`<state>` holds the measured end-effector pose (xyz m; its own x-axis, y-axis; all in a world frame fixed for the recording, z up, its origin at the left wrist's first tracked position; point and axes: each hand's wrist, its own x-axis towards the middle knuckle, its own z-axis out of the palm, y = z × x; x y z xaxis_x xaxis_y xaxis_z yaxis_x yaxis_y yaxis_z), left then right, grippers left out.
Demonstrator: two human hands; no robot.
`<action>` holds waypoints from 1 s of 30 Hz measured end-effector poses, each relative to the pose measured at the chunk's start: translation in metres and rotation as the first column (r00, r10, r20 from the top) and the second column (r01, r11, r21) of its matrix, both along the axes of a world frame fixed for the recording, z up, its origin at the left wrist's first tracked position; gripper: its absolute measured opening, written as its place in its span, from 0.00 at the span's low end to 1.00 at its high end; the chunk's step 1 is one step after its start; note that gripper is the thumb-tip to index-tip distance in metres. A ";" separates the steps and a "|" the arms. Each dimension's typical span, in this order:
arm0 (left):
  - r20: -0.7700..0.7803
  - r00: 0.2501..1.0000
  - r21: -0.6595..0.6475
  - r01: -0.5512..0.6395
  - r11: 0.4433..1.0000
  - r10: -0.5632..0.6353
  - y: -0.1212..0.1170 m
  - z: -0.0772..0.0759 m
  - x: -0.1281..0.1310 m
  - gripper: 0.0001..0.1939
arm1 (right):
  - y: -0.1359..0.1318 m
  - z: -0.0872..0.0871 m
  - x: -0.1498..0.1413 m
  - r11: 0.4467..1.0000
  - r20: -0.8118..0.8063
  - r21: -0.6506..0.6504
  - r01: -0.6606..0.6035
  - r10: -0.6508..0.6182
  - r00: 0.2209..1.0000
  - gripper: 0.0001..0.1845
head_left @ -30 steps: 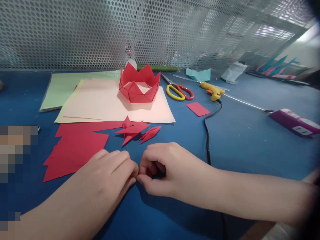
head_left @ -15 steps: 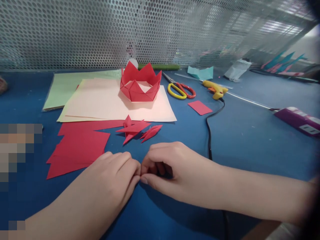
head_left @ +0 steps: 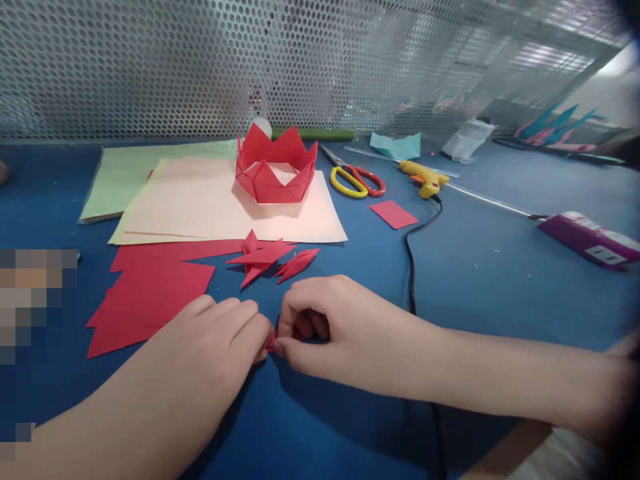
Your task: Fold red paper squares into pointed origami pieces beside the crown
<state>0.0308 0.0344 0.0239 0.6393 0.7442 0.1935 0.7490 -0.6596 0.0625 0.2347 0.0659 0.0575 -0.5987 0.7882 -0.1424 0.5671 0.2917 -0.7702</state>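
Between my fingertips shows a small piece of folded red paper, mostly hidden by both hands. My left hand is closed on its left end, knuckles up. My right hand pinches the other side with thumb and forefinger, the rest of its fingers curled. Just beyond my hands lie pointed folded red paper pieces, and a slimmer folded red piece sits beside them. Flat red paper sheets are spread near my left hand. A red folded paper bowl with a pointed rim stands farther back.
The bowl rests on pale paper sheets. To its right are scissors, a small red paper rectangle and a yellow glue gun. Its black cord passes under my right forearm. A purple power strip lies far right.
My fingertips have drawn slightly apart, and a bit of the red paper now shows between them. The whole view has shifted a little, so the table things appear slightly farther left.
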 end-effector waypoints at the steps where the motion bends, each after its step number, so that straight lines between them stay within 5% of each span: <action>1: 0.002 1.000 -0.009 -0.011 1.000 0.011 0.000 0.000 0.000 0.14 | 0.000 0.000 0.000 1.000 0.000 -0.003 0.000 0.000 1.000 0.04; 8: 0.027 0.999 -0.033 -0.027 0.999 0.028 -0.001 0.002 -0.004 0.16 | 0.001 -0.001 -0.001 0.999 0.009 -0.030 0.025 -0.025 1.000 0.04; 17: 0.196 0.979 -0.272 0.000 0.962 0.055 -0.002 0.001 -0.007 0.09 | 0.002 -0.001 -0.001 1.000 0.017 -0.022 0.023 -0.022 1.000 0.04; 23: 0.190 0.982 -0.196 0.037 0.980 0.001 0.002 -0.002 -0.006 0.09 | 0.005 -0.002 -0.001 1.000 -0.067 -0.014 -0.016 0.015 0.998 0.08; 30: 0.060 0.993 -0.062 0.103 0.993 -0.099 0.001 -0.005 -0.010 0.13 | 0.007 -0.006 0.003 0.983 -0.082 0.150 -0.102 0.116 0.990 0.07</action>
<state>0.0211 0.0351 0.0190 0.7010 0.6888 0.1848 0.6729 -0.7247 0.1485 0.2379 0.0725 0.0514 -0.6874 0.7258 0.0272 0.4560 0.4604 -0.7616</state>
